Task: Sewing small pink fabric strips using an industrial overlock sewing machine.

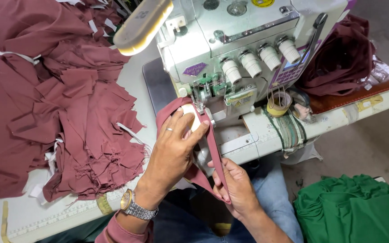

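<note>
Maroon fabric strip [213,155] runs lengthwise from 6 toward 12 o'clock, its far end at the overlock machine [230,49]. We note the right hand [236,186] pinching its near end; the left hand [174,150], fingers spread, presses it flat by the needle.

I see a purple diamond-shaped label [195,69] on the sewing machine's front and a yellow rectangular sticker [241,99] right of it. A round yellow label [262,2] sits at the far edge.
</note>
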